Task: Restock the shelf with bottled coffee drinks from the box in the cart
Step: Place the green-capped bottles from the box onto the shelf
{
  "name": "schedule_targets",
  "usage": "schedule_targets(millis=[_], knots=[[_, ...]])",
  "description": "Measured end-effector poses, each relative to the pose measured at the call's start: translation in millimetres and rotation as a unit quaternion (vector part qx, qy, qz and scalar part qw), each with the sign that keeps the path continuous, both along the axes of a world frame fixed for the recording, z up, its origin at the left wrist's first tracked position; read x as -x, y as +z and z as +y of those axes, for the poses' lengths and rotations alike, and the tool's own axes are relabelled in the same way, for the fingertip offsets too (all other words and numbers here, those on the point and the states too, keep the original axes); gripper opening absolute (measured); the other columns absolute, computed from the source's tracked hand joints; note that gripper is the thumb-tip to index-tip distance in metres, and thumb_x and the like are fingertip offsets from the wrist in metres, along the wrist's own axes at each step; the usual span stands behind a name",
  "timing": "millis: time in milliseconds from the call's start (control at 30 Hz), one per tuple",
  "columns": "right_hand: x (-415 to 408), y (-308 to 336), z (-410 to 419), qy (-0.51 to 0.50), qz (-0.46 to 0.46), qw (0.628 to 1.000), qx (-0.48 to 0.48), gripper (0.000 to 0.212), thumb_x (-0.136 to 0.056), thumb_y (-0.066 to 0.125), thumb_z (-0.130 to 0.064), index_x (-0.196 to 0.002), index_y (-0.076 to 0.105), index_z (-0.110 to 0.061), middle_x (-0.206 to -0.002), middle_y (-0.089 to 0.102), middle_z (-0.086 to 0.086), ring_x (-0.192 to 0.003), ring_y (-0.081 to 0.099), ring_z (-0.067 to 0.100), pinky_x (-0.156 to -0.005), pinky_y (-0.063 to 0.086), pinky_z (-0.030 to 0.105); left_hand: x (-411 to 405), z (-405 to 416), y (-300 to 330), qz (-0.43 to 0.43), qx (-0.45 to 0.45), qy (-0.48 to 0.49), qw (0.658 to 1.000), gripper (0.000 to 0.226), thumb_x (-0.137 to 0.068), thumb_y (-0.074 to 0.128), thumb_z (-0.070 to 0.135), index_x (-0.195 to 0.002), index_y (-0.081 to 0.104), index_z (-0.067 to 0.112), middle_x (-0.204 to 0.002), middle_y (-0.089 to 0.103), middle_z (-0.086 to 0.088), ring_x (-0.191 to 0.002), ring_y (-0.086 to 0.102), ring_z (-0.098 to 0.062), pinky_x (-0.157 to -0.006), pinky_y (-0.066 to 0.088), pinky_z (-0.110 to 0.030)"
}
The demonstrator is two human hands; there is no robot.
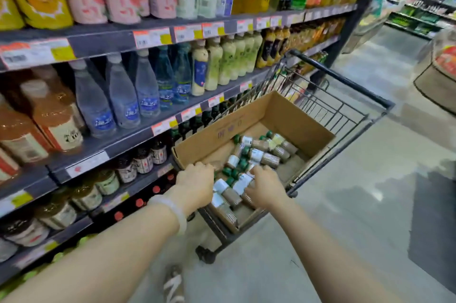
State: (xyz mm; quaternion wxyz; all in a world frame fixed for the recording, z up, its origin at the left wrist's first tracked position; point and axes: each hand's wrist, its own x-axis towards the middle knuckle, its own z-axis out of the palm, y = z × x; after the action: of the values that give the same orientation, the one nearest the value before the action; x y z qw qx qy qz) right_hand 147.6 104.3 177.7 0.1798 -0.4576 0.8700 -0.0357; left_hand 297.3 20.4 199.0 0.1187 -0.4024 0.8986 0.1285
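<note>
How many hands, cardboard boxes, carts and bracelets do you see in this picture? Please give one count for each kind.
Hands: 2, the left hand and the right hand
Cardboard box: 1
Cart: 1
Bracelet: 1
Total: 5
The coffee bottles in the box lie too jumbled to count.

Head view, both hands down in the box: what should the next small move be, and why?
Probably close the right hand on one of the coffee bottles and lift it out. Both hands are already at the cardboard box in the cart; the left hand rests at its near corner, and neither clearly holds a bottle yet.
</note>
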Motion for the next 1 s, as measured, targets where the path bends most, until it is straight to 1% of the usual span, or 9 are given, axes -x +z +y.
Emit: schedule_targets(millis=[167, 267, 367, 500, 667, 800, 867, 900, 1000], knots=[[46.0, -18.9, -26.2, -0.004, -0.006, 1.0, -0.017, 0.045, -0.087, 0.057, -0.027, -0.125, 0.045, -0.007, -0.128, 0.044, 0.016, -0.12, 0.042, 0.033, -0.095, 0.042, 0.041, 42.8, -27.9, -31.9, -0.015, -0.058, 0.01, 0.998, 0.043, -0.09, 0.05, 0.014, -0.131, 0.039, 0.011, -0.128, 0.046, -0.011, -0.119, 0.045, -0.03, -0.087, 0.045, -0.04], [74.7, -27.3, -46.0, -0.006, -0.01, 0.999, -0.048, 0.043, -0.087, 0.059, -0.031, -0.121, 0.045, -0.008, -0.125, 0.046, 0.015, -0.118, 0.042, 0.034, -0.093, 0.042, 0.041, 65.9, -46.5, -48.7, -0.035, -0.087, 0.019, 0.995, 0.037, -0.09, 0.046, 0.011, -0.126, 0.04, 0.011, -0.13, 0.044, -0.011, -0.119, 0.046, -0.03, -0.087, 0.044, -0.038], [103.0, -38.2, -65.1, 0.003, -0.017, 0.998, -0.068, 0.046, -0.086, 0.057, -0.025, -0.126, 0.044, -0.006, -0.126, 0.047, 0.018, -0.12, 0.042, 0.034, -0.095, 0.042, 0.04, 88.8, -64.9, -62.4, -0.04, -0.107, 0.036, 0.993, 0.032, -0.091, 0.048, 0.014, -0.122, 0.043, 0.012, -0.13, 0.046, -0.01, -0.118, 0.049, -0.03, -0.084, 0.043, -0.036], [132.7, -58.4, -82.9, 0.009, -0.039, 0.995, -0.093, 0.045, -0.086, 0.056, -0.021, -0.126, 0.043, -0.006, -0.127, 0.045, 0.018, -0.119, 0.043, 0.035, -0.096, 0.041, 0.039, 112.7, -82.2, -76.6, -0.051, -0.11, 0.052, 0.991, 0.036, -0.09, 0.051, 0.017, -0.124, 0.043, 0.013, -0.129, 0.048, -0.009, -0.119, 0.049, -0.029, -0.088, 0.044, -0.038], [179.6, -93.4, -107.0, 0.034, -0.06, 0.989, -0.129, 0.053, -0.087, 0.06, -0.028, -0.132, 0.039, -0.008, -0.131, 0.046, 0.018, -0.122, 0.044, 0.035, -0.097, 0.04, 0.036, 149.1, -98.2, -100.6, -0.074, -0.142, 0.095, 0.982, 0.036, -0.089, 0.051, 0.018, -0.124, 0.044, 0.014, -0.13, 0.05, -0.01, -0.121, 0.049, -0.029, -0.09, 0.044, -0.037], [230.3, -124.6, -129.5, 0.071, -0.066, 0.981, -0.168, 0.043, -0.086, 0.059, -0.025, -0.121, 0.043, -0.004, -0.125, 0.05, 0.02, -0.118, 0.049, 0.034, -0.092, 0.042, 0.035, 179.3, -100.6, -118.8, -0.08, -0.17, 0.143, 0.972, 0.038, -0.091, 0.05, 0.026, -0.125, 0.041, 0.013, -0.132, 0.048, -0.01, -0.122, 0.049, -0.029, -0.092, 0.044, -0.037], [257.0, -141.4, -140.2, 0.08, -0.069, 0.977, -0.184, 0.041, -0.088, 0.056, -0.023, -0.121, 0.042, -0.003, -0.127, 0.049, 0.019, -0.119, 0.049, 0.033, -0.092, 0.043, 0.035, 194.1, -98.0, -132.0, -0.08, -0.183, 0.173, 0.965, 0.039, -0.091, 0.05, 0.026, -0.126, 0.04, 0.013, -0.133, 0.048, -0.01, -0.123, 0.048, -0.029, -0.093, 0.043, -0.035], [269.5, -149.2, -144.5, 0.08, -0.073, 0.975, -0.195, 0.046, -0.089, 0.055, -0.024, -0.126, 0.038, -0.004, -0.13, 0.047, 0.018, -0.121, 0.047, 0.034, -0.094, 0.042, 0.036, 202.6, -95.7, -139.1, -0.079, -0.19, 0.186, 0.961, 0.039, -0.091, 0.05, 0.026, -0.126, 0.04, 0.013, -0.133, 0.047, -0.01, -0.124, 0.048, -0.029, -0.094, 0.043, -0.034], [299.4, -172.9, -155.7, 0.087, -0.061, 0.973, -0.206, 0.075, -0.087, 0.058, -0.035, -0.143, 0.018, -0.005, -0.137, 0.039, 0.018, -0.125, 0.042, 0.035, -0.1, 0.04, 0.041, 228.0, -85.5, -161.8, -0.087, -0.219, 0.225, 0.946, 0.045, -0.09, 0.05, 0.027, -0.13, 0.038, 0.012, -0.13, 0.049, -0.011, -0.122, 0.05, -0.03, -0.093, 0.043, -0.035]])
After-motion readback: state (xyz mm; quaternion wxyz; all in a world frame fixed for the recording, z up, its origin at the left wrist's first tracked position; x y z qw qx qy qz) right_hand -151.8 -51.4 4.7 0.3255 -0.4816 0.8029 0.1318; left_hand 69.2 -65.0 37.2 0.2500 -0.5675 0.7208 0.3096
